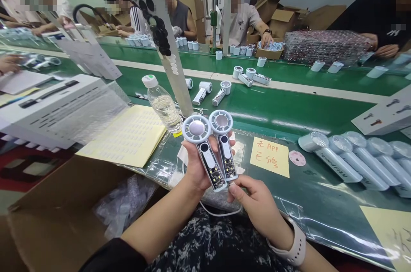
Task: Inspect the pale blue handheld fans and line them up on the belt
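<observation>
Pale-blue handheld fans point(208, 157): two, side by side in front of the person's lap, round heads uppermost, handles slanting down to the right, with circuit boards point(215, 177) exposed along them.
Left hand point(196, 169): curled around both handles from behind, thumb up beside the left fan's head, fingertips showing past the right fan.
Right hand point(257, 199): thumb and forefinger pinching a small plug point(231, 183) at the foot of the right fan; the fingers partly hide it, so I cannot tell how far it is seated.
White cable point(221, 215): sagging in a loop below both hands.
Wrist: pale watch band point(297, 242) on the right arm.
Yellow note point(269, 156): on the green worktop just right of the held fans, handwritten in red, "APP" among Chinese characters; round pink sticker point(297, 158) beside it.
"Speed FAN" row point(340, 162): more pale-blue fans lying slantwise side by side at the right.
Water bottle point(163, 105): clear, white-capped, tilted in view, near the left fan; yellow label sheets point(125, 135) to its left.
Metal post point(181, 88): black discs point(157, 28) stuck up its face.
Green conveyor point(272, 111): fans with exposed boards point(220, 95) lie along the line beyond the post.
Cardboard box point(41, 207): lower left, clear plastic bags point(125, 203) inside.
Far side: co-workers seated; one has a hand point(266, 40) in a small carton point(269, 54).
</observation>
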Motion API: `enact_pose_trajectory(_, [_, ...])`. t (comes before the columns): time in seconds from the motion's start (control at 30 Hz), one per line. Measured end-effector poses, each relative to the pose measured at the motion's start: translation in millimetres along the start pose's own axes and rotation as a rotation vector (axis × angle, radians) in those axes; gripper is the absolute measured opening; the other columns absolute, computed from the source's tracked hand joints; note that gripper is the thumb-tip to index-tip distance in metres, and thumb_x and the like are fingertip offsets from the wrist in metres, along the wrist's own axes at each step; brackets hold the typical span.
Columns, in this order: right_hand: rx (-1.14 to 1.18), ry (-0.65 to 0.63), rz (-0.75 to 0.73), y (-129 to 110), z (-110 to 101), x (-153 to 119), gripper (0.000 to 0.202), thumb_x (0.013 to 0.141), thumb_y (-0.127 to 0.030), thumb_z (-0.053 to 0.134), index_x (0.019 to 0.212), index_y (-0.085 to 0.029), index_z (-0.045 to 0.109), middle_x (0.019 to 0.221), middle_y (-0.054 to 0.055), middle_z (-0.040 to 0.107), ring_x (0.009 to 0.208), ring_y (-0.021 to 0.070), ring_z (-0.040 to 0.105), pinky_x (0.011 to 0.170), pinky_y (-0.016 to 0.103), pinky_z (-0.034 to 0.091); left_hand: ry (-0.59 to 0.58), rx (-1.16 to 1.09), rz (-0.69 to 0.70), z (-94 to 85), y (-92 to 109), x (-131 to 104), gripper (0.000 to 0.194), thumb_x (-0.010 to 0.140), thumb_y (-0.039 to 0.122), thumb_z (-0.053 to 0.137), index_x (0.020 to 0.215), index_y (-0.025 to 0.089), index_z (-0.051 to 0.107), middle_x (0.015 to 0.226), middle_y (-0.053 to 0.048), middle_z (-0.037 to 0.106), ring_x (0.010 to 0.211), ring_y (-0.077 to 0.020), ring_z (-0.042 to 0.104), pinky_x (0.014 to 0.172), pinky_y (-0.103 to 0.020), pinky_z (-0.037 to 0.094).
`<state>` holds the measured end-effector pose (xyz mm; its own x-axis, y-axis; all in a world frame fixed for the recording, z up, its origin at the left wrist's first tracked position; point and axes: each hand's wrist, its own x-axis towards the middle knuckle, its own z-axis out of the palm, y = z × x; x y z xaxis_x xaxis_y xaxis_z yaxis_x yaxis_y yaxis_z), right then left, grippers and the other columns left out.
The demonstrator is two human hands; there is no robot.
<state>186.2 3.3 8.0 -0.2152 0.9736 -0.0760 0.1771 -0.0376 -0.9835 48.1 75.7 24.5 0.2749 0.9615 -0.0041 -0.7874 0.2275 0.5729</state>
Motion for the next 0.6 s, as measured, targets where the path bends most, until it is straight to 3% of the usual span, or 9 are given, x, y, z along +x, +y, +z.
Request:
enact_pose_trajectory(0.17, [0.246,0.099,0.08,3.1,10.1,-1.9,0.047,0.09,-0.06,0.055,0.062,-0.022,0.049,0.047,-0.002,0.056,0.051,0.0151,0.055,0.06,0.028,0.044,-0.016,0.091,0.08,2.2,-2.9,-2.8,0.063,0.055,0.08,0.069,0.062,0.018,0.064,0.105,-0.007,0.07,0.093,-0.0226,0.068,0.078,-0.03,0.058])
enact_pose_trajectory(0.3, [0.345,0.137,0.103,5.9,16.7,-2.4,0.047,0.09,-0.061,0.054,0.065,-0.022,0.048,0.043,-0.004,0.051,0.047,0.0143,0.053,0.056,0.027,0.043,-0.046,0.2,0.138,1.5,-9.2,-5.8,0.064,0.057,0.082,0.066,0.064,0.018,0.066,0.102,-0.01,0.071,0.09,-0.0261,0.068,0.073,-0.033,0.057])
enact_pose_trajectory(0.43, [0.204,0.135,0.049,4.4,8.5,-3.5,0.044,0.093,-0.057,0.052,0.069,-0.02,0.055,0.062,0.001,0.058,0.062,0.0163,0.055,0.064,0.029,0.044,-0.085,0.236,0.134,-1.7,-8.2,-3.1,0.067,0.058,0.084,0.064,0.071,0.018,0.066,0.098,-0.01,0.071,0.083,-0.0244,0.067,0.069,-0.034,0.056])
enact_pose_trajectory(0.53, [0.109,0.153,-0.075,-0.3,-9.6,-3.1,0.042,0.094,-0.054,0.052,0.068,-0.021,0.054,0.084,0.005,0.063,0.081,0.0208,0.057,0.074,0.033,0.046,-0.033,0.221,0.151,-2.9,0.3,-0.5,0.063,0.064,0.081,0.064,0.082,0.02,0.068,0.1,-0.009,0.071,0.1,-0.0291,0.066,0.081,-0.039,0.055])
enact_pose_trajectory(0.6, [0.027,0.278,-0.132,-3.4,-22.5,-0.6,0.036,0.093,-0.05,0.054,0.07,-0.022,0.058,0.108,0.008,0.064,0.104,0.0257,0.057,0.092,0.039,0.044,-0.006,0.23,0.163,-2.2,6.8,-2.4,0.055,0.068,0.072,0.069,0.091,0.022,0.07,0.101,-0.008,0.071,0.109,-0.0313,0.064,0.089,-0.042,0.053])
